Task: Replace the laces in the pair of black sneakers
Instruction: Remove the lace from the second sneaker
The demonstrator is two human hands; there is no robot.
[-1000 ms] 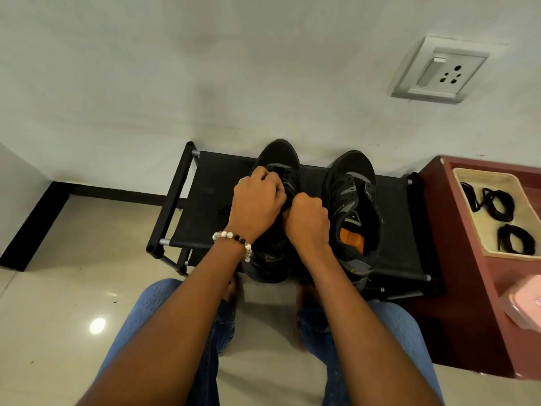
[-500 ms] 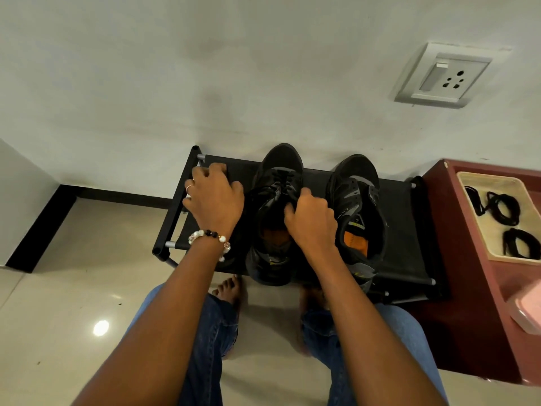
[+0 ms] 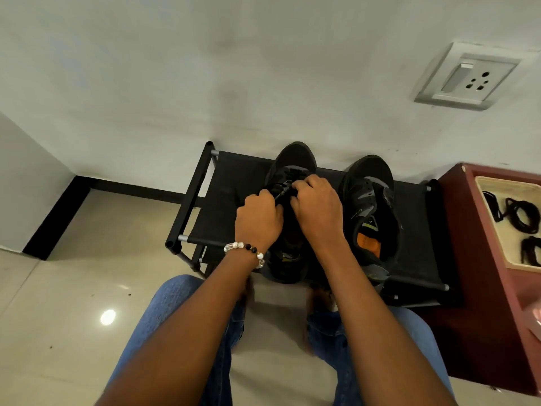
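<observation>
Change: left hand has moved from the rack edge back to the left shoe; right hand has shifted up toward the toe.
Left hand: fingers curled, pinching the lace.
Right hand: fingers curled on the same lace at the upper eyelets.
Left shoe: on the rack, under both hands.
Right shoe: just beside it, untouched.
Spare laces: in a tray, on the right.

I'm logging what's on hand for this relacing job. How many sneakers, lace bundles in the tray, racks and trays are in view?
Black sneakers: 2, left sneaker and right sneaker
Black lace bundles in the tray: 3 partly visible
Shoe rack: 1
Beige tray: 1
Total: 7
</observation>
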